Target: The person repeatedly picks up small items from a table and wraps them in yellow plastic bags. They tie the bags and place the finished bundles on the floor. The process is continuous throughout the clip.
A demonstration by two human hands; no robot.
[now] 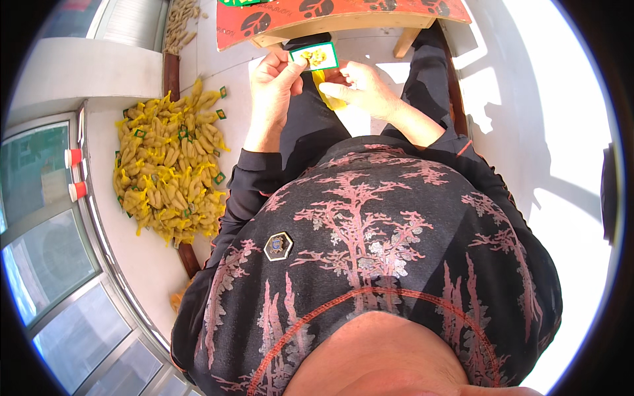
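Note:
A small card label (pixel 327 57) with a green border and a yellow picture is pinched at its left end by my left hand (pixel 273 81), thumb on the front. From beneath the card hangs a strip of yellow mesh netting (pixel 331 99). My right hand (pixel 366 91) has it between the thumb in front and the fingers partly hidden behind, close to the card's right edge. Both hands are above my lap, just short of a low table (pixel 282 22) with a red printed top.
On the floor to the left lies a heap of yellow mesh bags (pixel 171 168) filled with tan, elongated produce and bearing green tags. Loose produce (pixel 181 24) is scattered beyond. Two red-and-white cups (pixel 74 157) are by the window. A wooden table leg (pixel 407 42) stands ahead.

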